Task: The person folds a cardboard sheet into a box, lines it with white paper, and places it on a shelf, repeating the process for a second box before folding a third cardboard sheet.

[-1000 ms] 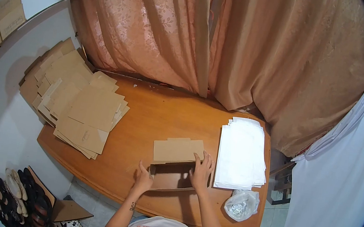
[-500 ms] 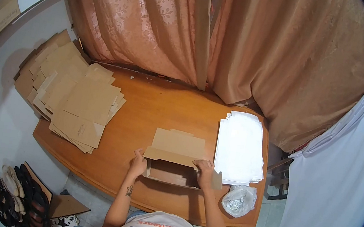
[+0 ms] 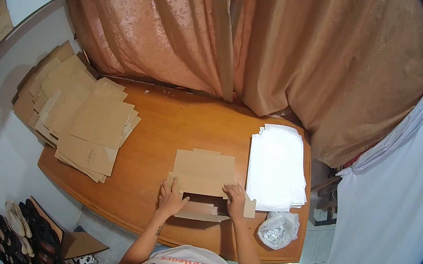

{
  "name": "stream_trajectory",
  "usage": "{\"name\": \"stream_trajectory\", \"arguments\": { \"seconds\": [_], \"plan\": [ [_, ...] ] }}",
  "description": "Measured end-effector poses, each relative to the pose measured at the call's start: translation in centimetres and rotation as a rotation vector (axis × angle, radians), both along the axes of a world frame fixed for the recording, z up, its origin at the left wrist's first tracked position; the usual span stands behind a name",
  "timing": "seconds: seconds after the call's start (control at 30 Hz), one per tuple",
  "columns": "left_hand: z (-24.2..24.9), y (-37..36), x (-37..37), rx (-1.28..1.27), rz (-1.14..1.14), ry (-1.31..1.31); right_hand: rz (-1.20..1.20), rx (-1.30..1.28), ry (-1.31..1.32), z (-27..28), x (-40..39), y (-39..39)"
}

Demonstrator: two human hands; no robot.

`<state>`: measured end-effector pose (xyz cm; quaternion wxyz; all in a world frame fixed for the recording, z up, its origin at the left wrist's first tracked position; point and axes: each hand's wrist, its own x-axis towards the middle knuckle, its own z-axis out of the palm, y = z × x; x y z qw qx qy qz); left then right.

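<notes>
A brown cardboard box point(image 3: 202, 184), partly folded, lies at the table's front with its long opening toward me and its wide panel standing out at the back. My left hand point(image 3: 171, 200) holds its left end, fingers spread over the corner and the thumb at the opening. At the right end, my right hand point(image 3: 235, 199) grips the corner with bent fingers. A small side flap point(image 3: 249, 208) sticks out to the right of that hand. The box's inside is dark and only partly visible.
Flat cardboard blanks point(image 3: 90, 137) are stacked at the table's left. On the right lie a pile of white sheets point(image 3: 277, 167) and a clear plastic bag point(image 3: 278, 230) with small contents. Curtains point(image 3: 182, 27) hang behind the wooden table point(image 3: 153, 124); shoes point(image 3: 22, 230) stand at lower left.
My left hand has shifted inward over the box's left corner, its fingers now spread. The front panel has tilted toward me, and the back fold has come down. My right hand keeps its corner.
</notes>
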<state>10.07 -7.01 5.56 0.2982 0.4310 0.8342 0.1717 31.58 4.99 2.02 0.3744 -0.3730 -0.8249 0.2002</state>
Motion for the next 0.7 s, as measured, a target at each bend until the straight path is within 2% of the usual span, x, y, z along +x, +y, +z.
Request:
{"name": "stream_trajectory", "arguments": {
  "seconds": [0.07,0.2,0.27,0.5,0.57,0.7],
  "plan": [
    [-0.7,-0.4,0.4,-0.025,-0.077,0.102,-0.008,-0.002,-0.01,0.3,0.0,-0.3],
    [-3.0,-0.3,-1.0,0.054,-0.072,0.115,0.005,-0.038,0.018,-0.1,0.0,-0.5],
    [-3.7,-0.4,-1.8,0.18,-0.051,0.031,-0.002,-0.014,0.001,-0.1,0.1,-0.6],
    [-3.1,-0.4,-1.7,0.143,0.031,-0.083,-0.017,0.006,-0.018,0.0,-0.1,-0.5],
    [-4.2,-0.7,-2.2,0.202,-0.098,0.034,-0.014,0.0,-0.019,0.1,-0.1,-0.5],
    [-4.9,-0.7,-2.6,0.239,-0.116,-0.012,-0.018,-0.014,-0.025,0.4,-0.1,-0.6]
  ]
}}
